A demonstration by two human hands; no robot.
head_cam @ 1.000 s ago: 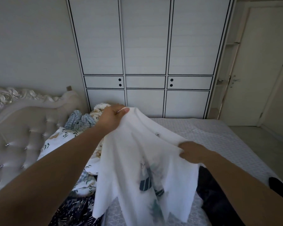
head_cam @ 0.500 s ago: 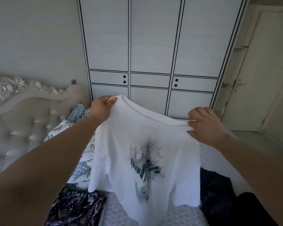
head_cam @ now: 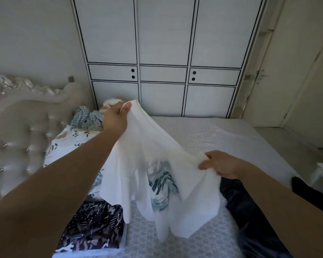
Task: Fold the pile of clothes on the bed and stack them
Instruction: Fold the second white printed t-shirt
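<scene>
A white T-shirt point(head_cam: 157, 157) with a teal and dark print hangs in the air over the bed point(head_cam: 222, 138). My left hand point(head_cam: 116, 118) grips its upper edge, raised near the headboard side. My right hand point(head_cam: 220, 163) grips the other side of the shirt, lower and closer to me. The shirt slopes down from left to right and its lower part drapes toward the mattress. A folded dark patterned garment point(head_cam: 95, 228) lies on the bed below my left arm. A dark garment point(head_cam: 250, 211) lies under my right arm.
A tufted headboard point(head_cam: 17, 138) stands at the left, with a floral pillow point(head_cam: 71, 140) and a checked cloth point(head_cam: 88, 118) beside it. A white wardrobe point(head_cam: 164, 53) fills the wall behind the bed. A door point(head_cam: 296, 71) is at the right.
My right hand has dropped from level with the left to lower and nearer me, so the shirt, held flat and facing me before, now slants and bunches.
</scene>
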